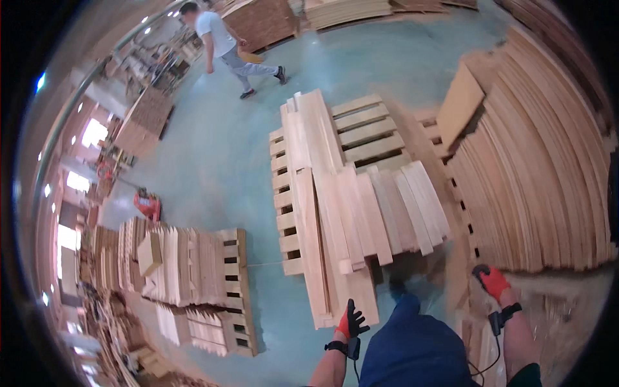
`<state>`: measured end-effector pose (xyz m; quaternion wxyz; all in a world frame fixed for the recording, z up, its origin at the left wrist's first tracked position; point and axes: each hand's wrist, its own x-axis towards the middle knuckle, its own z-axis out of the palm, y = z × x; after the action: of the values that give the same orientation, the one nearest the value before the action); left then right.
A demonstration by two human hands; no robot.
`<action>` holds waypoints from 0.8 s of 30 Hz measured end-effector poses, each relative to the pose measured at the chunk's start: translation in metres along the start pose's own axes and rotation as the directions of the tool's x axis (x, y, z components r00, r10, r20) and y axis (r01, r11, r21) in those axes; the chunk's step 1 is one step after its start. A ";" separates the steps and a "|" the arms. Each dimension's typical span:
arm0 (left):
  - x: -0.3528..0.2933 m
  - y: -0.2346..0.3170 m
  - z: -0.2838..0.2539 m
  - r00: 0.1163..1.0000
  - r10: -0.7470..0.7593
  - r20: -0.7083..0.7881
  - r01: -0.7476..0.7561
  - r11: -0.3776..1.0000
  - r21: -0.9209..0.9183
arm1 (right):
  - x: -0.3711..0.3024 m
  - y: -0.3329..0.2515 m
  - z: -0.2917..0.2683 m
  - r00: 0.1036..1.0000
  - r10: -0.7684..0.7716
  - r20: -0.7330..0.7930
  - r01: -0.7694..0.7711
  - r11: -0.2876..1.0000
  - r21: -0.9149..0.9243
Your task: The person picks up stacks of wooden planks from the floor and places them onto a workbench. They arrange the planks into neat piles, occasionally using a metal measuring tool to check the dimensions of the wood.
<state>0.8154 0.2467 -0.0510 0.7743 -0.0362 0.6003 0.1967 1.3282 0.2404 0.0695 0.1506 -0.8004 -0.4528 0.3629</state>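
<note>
My left hand [352, 321], in a red and black work glove, is open with its fingers spread and holds nothing. It hovers beside the near end of a long, wide wooden board [358, 295] on the pallet. My right hand [492, 282], gloved the same way, is out to the right with its fingers loosely bent and nothing visible in them. It is nearest the tall stack of boards [529, 213] on the right. Ahead of me, pale planks [351, 213] lie side by side and partly overlapping on a slatted wooden pallet [287, 222]. Shorter planks [409, 203] fan out on their right.
A flat panel [461, 106] leans against the right stack. On the left, another pallet [242, 290] carries stacked boards [187, 267]. A red machine [147, 204] stands on the floor beyond it. A person [222, 45] walks at the far left, near more wood stacks [261, 24].
</note>
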 end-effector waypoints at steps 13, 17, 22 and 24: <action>0.119 -0.014 0.086 0.993 0.023 -0.112 -0.080 0.842 -0.533 | 0.376 -0.171 0.145 0.884 -0.232 0.407 0.241 0.970 0.031; 0.179 -0.054 0.091 0.969 0.035 -0.244 -0.158 0.848 -0.505 | 0.491 -0.238 0.217 0.867 -0.280 0.412 0.334 0.941 -0.064; 0.217 -0.045 0.099 0.929 0.079 -0.361 -0.252 0.850 -0.463 | 0.607 -0.259 0.295 0.748 -0.423 0.512 0.551 0.825 -0.124; 0.225 -0.042 0.107 0.919 0.114 -0.377 -0.276 0.869 -0.411 | 0.624 -0.267 0.319 0.719 -0.412 0.560 0.527 0.848 -0.052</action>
<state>0.9738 0.2978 -0.2415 0.6039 -0.1888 0.6624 0.4011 1.1388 0.8789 -0.2761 0.0231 -0.5380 -0.7003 0.4687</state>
